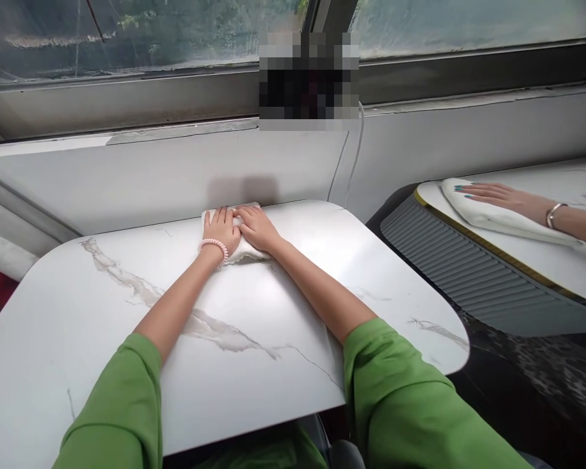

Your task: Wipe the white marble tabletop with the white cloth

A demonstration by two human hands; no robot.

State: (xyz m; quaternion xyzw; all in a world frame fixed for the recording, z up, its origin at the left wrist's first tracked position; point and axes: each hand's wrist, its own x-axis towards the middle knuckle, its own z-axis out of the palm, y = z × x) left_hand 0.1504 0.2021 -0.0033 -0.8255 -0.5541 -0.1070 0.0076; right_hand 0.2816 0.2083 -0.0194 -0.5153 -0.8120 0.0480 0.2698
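A folded white cloth [248, 251] lies on the white marble-patterned table [273, 306], near its far edge by the wall. My left hand [221, 232], with a pink coiled band at the wrist, rests flat on the cloth's left part, fingers spread. Beside it, my right hand [257, 228] lies flat on the cloth's right part, its fingers stretched out toward the left. The two hands touch or nearly touch at the thumbs and fingertips.
At the right, another person's hand [512, 199] with a bracelet presses a white cloth [488, 218] on a second table [566, 273]. Behind my table stand a white wall [166, 176] and windows. A thin cable [358, 156] hangs down the wall.
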